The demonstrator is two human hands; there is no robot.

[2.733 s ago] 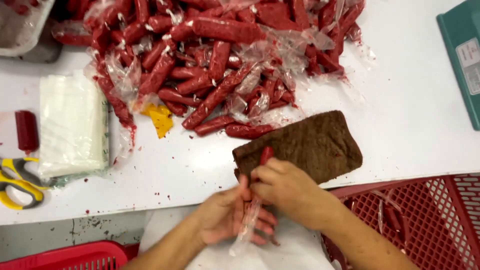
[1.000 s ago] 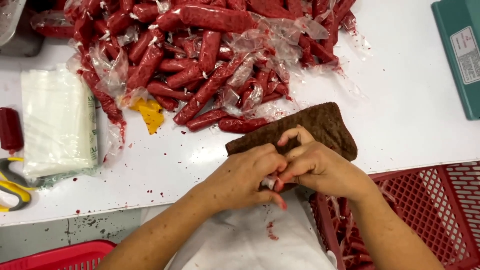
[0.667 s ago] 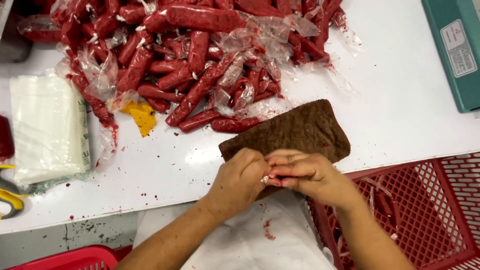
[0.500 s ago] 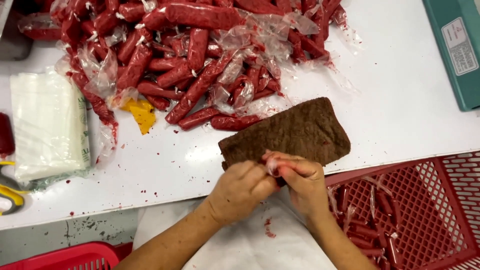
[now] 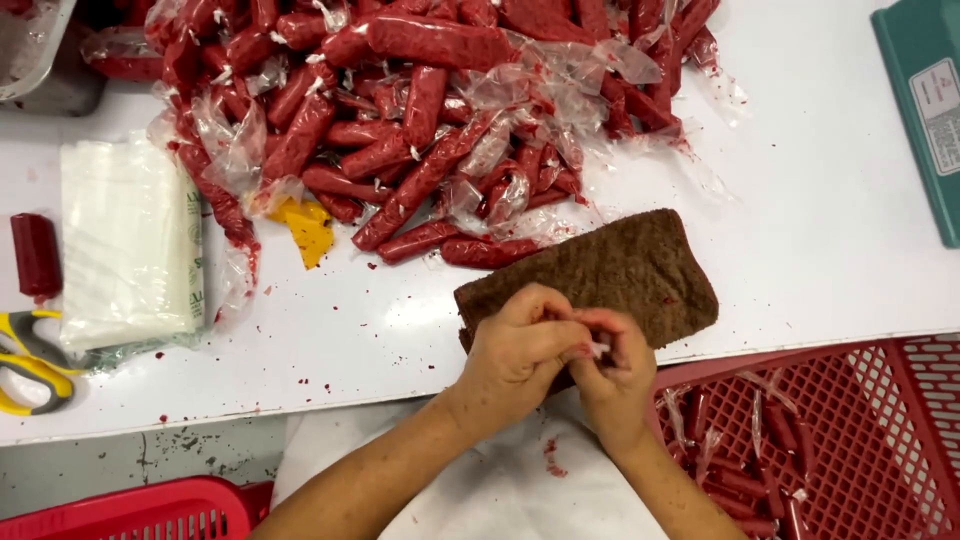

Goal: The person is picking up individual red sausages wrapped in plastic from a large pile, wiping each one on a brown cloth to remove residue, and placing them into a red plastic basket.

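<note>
My left hand (image 5: 515, 355) and my right hand (image 5: 620, 385) are pressed together at the table's front edge, over the near end of a brown cloth (image 5: 610, 270). Their fingertips pinch a small bit of clear plastic wrapper (image 5: 598, 348) stained red. Whatever the wrapper holds is hidden inside my fingers. A big pile of red filled plastic tubes (image 5: 420, 110) lies beyond the cloth on the white table (image 5: 800, 230). A white apron (image 5: 500, 490) with red spots shows below my hands.
A red crate (image 5: 850, 440) with several red tubes stands at lower right, another red crate (image 5: 120, 515) at lower left. A stack of clear bags (image 5: 125, 240), yellow scissors (image 5: 30, 365), one dark red tube (image 5: 37, 255) and a yellow scrap (image 5: 308, 228) lie left. A teal box (image 5: 925, 100) sits top right.
A red tube in a clear bag hung from my hands 2.7 s ago. Since then my hands have closed together around it and shifted slightly right along the cloth's near edge.
</note>
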